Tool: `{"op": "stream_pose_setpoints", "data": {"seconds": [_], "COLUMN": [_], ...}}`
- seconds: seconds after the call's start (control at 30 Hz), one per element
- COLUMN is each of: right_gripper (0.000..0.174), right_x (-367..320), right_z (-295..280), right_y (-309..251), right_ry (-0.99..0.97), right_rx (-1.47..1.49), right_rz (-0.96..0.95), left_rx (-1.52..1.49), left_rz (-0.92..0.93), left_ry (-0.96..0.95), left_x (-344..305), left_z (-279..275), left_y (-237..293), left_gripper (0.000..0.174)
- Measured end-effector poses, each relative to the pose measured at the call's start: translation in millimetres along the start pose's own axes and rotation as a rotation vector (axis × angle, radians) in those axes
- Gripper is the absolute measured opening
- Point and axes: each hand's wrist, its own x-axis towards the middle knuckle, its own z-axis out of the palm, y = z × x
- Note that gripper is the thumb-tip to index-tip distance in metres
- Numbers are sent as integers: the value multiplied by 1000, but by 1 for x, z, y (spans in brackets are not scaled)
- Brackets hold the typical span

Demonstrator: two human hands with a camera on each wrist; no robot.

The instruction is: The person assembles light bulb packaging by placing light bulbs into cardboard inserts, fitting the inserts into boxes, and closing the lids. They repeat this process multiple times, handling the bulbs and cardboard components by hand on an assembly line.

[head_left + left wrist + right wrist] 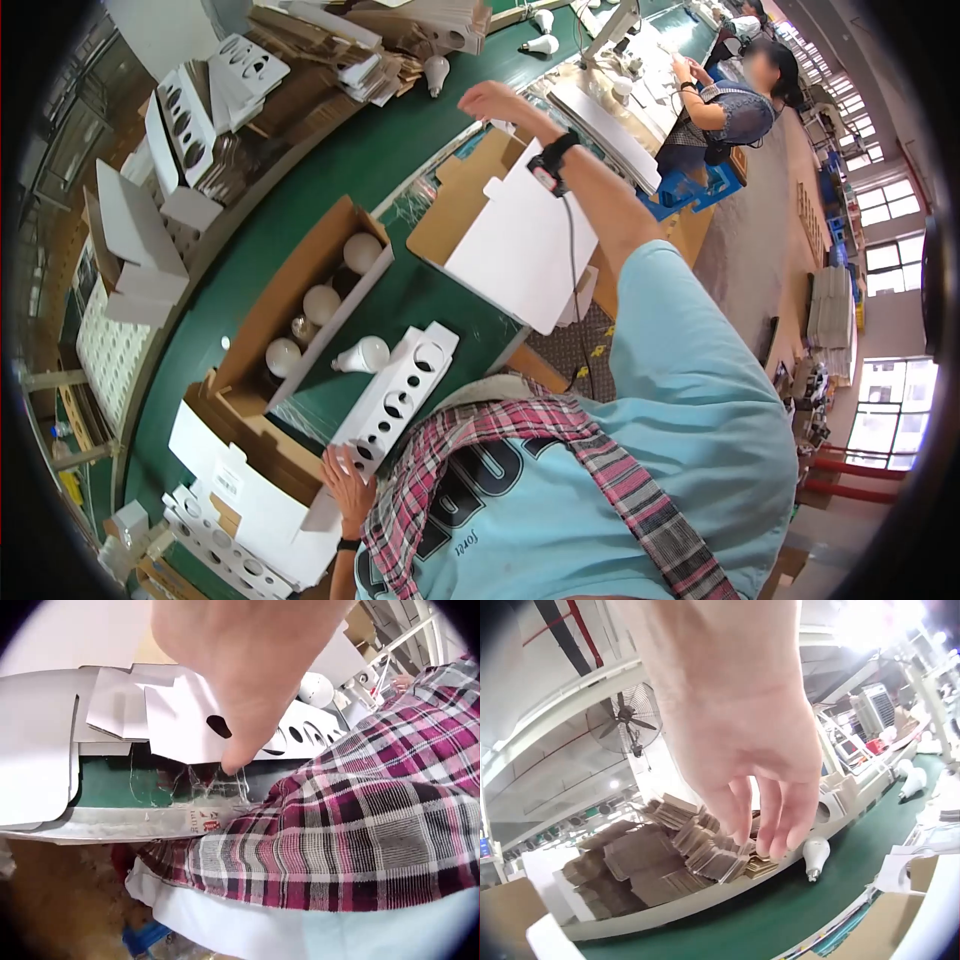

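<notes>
My left hand (348,488) grips the lower end of a white card insert (396,402) with round holes; in the left wrist view its thumb lies on the insert's (184,724) near edge. Beside the insert, a white bulb (362,355) lies on the green surface. An open cardboard box (262,318) to its left holds several bulbs (322,304). My right hand (500,104) is stretched out over the bench, empty, with fingers loosely bent downward. Near those fingers a single bulb (816,856) lies on the green surface, apart from the hand.
Stacked folded cardboard (330,55) and white inserts (188,122) line the far ledge. An open white-and-brown carton (520,240) lies right of the bulb box. More flattened packaging (240,500) is at lower left. Another person (735,105) works at the upper right.
</notes>
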Motion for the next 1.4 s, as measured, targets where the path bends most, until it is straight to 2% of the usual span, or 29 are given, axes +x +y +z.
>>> {"op": "stream_pose_setpoints", "data": {"seconds": [0.07,0.13,0.2,0.23,0.27,0.3,0.37,0.47,0.6,0.63,0.7,0.8,0.83,0.87,0.97,1.07,1.13,1.17,1.23,1.27,1.33,1.37,1.4], "right_gripper": [29,31,37,44,44,45,45,46,48,44,36,28,29,28,25,25,24,25,25,23,24,26,30], "right_x": [29,72,115,116,125,136,163,172,168,153,117,61,38,12,-77,-155,-206,-230,-280,-298,-332,-344,-355], "right_z": [14,42,75,78,84,91,106,119,119,116,102,69,58,50,32,61,96,115,145,165,192,207,203], "right_y": [-5,19,56,41,43,48,72,90,106,91,55,16,0,-15,-64,-73,-77,-78,-92,-92,-101,-101,-113], "right_ry": [42,84,208,152,179,203,227,257,245,327,498,404,297,221,27,-164,-364,-461,-585,-645,-686,-697,-767], "right_rx": [-81,-160,-332,-252,-278,-304,-343,-455,-321,-290,-226,110,217,296,456,790,1048,1105,1116,1095,1104,1365,1343], "right_rz": [45,14,-78,85,87,88,99,106,12,-18,-82,-106,-17,-24,-47,-184,-168,-107,120,174,312,325,324], "left_rx": [-62,25,-60,98,255,85,46,26,-1,68,-19,-148,-190,-248,-303,-354,-392,-524,-883,-900,-1155,-1332,-1505], "left_rz": [-14,-5,-89,-34,19,-57,-163,-108,-27,41,66,91,97,82,57,43,2,-77,-257,-233,-309,-355,-402], "left_ry": [-9,6,-102,-46,12,-76,43,-11,-97,-18,-6,6,9,-1,-1,37,29,-51,10,-63,-143,-185,-206], "left_x": [2,0,1,-6,-7,-3,-2,8,-14,-13,-13,-3,-1,-2,-21,-48,-65,-74,-86,-96,-108,-111,-113], "left_z": [3,11,-1,12,25,15,14,21,19,22,10,-29,-40,-55,-52,-32,-18,-19,-38,-34,-50,-61,-72], "left_y": [-3,-7,-1,-9,-16,-12,2,-6,-15,-19,-22,-1,6,14,10,-4,-14,-16,7,-2,9,15,25], "left_gripper": [96,97,84,75,66,58,28,36,49,54,56,63,65,66,62,55,50,45,36,41,44,45,47]}}
